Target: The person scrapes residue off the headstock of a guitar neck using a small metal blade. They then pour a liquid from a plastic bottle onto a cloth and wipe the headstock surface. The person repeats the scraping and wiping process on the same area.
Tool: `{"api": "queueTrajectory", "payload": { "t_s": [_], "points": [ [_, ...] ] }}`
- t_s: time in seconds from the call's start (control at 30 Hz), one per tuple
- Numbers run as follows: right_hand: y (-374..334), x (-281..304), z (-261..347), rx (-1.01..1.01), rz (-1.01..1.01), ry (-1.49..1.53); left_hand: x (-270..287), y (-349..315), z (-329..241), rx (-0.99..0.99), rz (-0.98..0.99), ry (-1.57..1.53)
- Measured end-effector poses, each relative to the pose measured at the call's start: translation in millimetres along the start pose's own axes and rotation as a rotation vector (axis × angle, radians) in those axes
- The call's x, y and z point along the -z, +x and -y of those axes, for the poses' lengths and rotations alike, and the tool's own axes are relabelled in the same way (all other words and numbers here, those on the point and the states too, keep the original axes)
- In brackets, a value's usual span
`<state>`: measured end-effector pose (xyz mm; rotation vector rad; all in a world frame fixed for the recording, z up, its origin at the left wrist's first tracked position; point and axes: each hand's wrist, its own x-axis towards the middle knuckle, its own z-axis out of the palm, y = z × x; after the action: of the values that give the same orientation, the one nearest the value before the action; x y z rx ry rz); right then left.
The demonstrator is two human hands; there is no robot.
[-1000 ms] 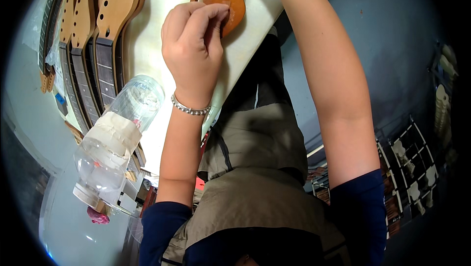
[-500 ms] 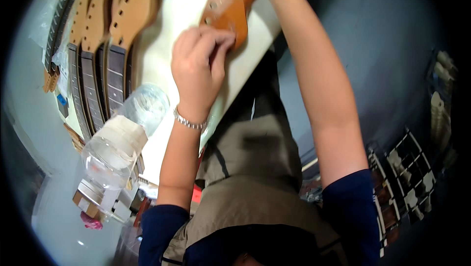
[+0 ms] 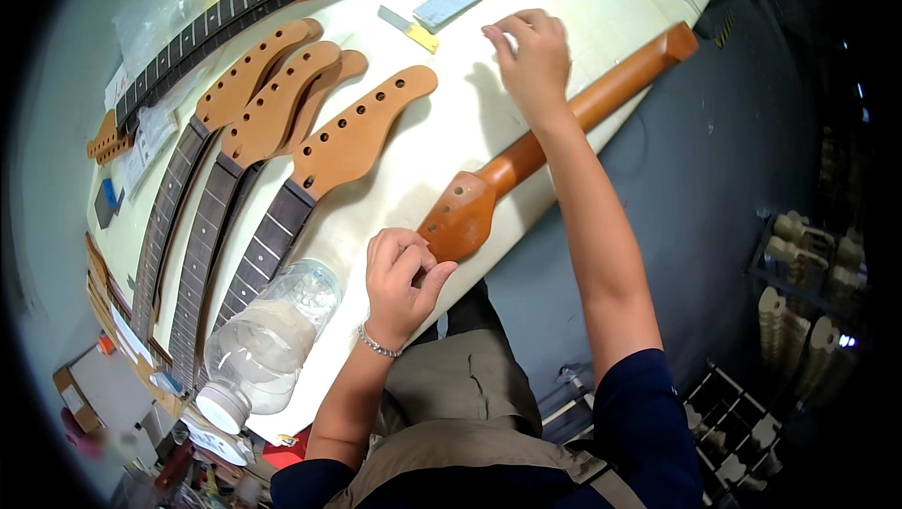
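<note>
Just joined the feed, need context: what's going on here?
A person's left hand is at the headstock of a brown guitar neck lying back-up. The right hand is raised beyond that neck, near a grey-blue block, with nothing visibly held. More necks and a clear bottle are to the left.

Two hands are counted: the left hand (image 3: 399,279) towards seven o'clock and the right hand (image 3: 540,66) at one. One glossy guitar neck (image 3: 517,163) is laid from the centre towards two. Four paler headstocks (image 3: 366,126) can be counted around ten and eleven (one is partly hidden by its neighbours), and at least two dark-fretted necks (image 3: 225,23) beyond. One clear bottle (image 3: 263,349) is found at eight, one bracelet (image 3: 378,344) at seven, one grey block (image 3: 448,4) at twelve.
</note>
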<state>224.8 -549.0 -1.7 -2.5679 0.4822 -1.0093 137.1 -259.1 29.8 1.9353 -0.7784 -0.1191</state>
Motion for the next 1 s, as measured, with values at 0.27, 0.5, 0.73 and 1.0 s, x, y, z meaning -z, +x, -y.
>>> {"api": "queueTrajectory", "payload": {
  "t_s": [0.27,0.5,0.73,1.0],
  "points": [
    [50.4,-53.8,51.7,0.274,0.312,-0.398,10.3,-16.4,-0.8,-0.003,-0.028,0.137],
    [69.8,-54.7,23.8,0.54,0.058,-0.349,7.4,-42.8,12.1,0.048,0.007,0.133],
    [-53.8,101.5,65.3,-0.618,0.293,1.136,5.1,-58.6,22.4,0.087,0.064,0.225],
    [-151.7,134.6,68.7,-0.419,0.383,0.595,3.5,-54.4,20.3,0.105,0.059,0.253]
  ]
}}
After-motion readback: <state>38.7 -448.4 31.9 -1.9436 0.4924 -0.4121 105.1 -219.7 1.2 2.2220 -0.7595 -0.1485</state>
